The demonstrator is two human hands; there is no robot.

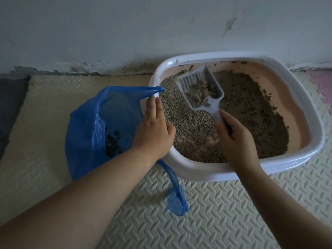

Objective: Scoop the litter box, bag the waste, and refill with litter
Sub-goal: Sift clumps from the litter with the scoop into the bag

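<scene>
A white-rimmed litter box (305, 90) with a pink inside stands against the wall, holding grey-brown litter (251, 112). My right hand (235, 141) grips the handle of a white slotted scoop (201, 87), which is lifted over the litter with a clump in it. An open blue plastic bag (93, 123) sits just left of the box with dark waste at its bottom. My left hand (154, 128) rests flat on the bag's edge at the box's left rim, fingers extended, pressing the bag there. One bag handle (176, 193) hangs down in front of the box.
The floor is a cream textured foam mat (215, 212). A pale wall (125, 29) runs right behind the box, with litter crumbs scattered along its base. A dark grey mat piece (10, 105) lies at far left.
</scene>
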